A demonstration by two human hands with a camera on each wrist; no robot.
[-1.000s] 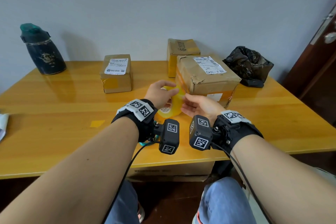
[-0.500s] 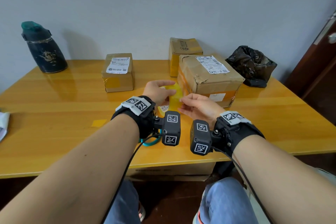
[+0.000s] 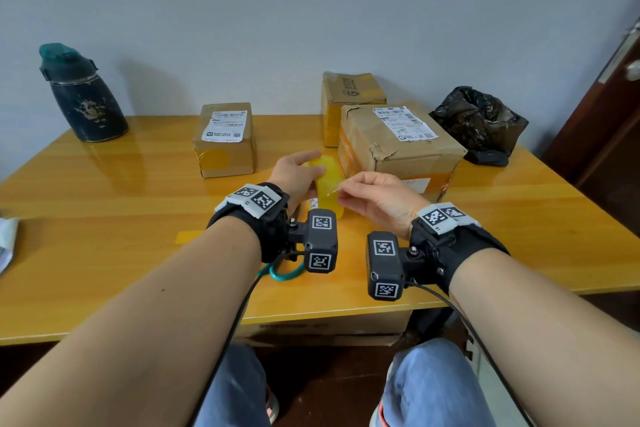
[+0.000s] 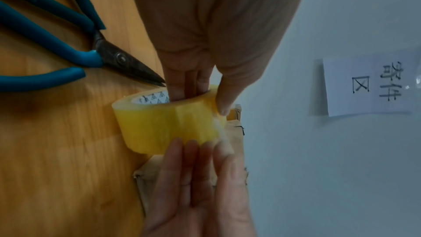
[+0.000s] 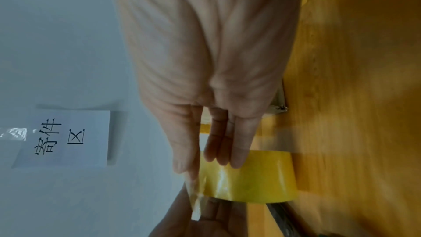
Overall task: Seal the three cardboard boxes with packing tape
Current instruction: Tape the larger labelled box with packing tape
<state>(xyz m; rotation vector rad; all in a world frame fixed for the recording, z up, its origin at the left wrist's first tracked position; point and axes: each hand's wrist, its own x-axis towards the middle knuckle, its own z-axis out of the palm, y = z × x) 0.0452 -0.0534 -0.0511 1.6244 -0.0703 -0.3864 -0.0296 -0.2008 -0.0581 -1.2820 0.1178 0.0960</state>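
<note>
Head view: at frame centre the left hand (image 3: pixel 294 172) holds the yellow tape roll (image 3: pixel 327 180) off the table (image 3: pixel 104 218), now higher than a second ago, and the right hand (image 3: pixel 374 199) has pulled slightly away, pinching a thin clear strip at the roll's edge. The free end seems found, so drawing out tape can start. Three cardboard boxes sit beyond: a large box (image 3: pixel 398 146) just right of the roll, a small box (image 3: pixel 225 139) to the upper left, and a rear box (image 3: pixel 349 94) behind.

Left wrist view: mid-frame, two fingers (image 4: pixel 189 86) sit inside the roll's core with the thumb on its outside; scissors (image 4: pixel 68 48) lie upper left.

Right wrist view: lower centre, the thumb and fingertips (image 5: pixel 227 156) pinch the peeled tape end (image 5: pixel 197 192), which lifts off the roll.
</note>
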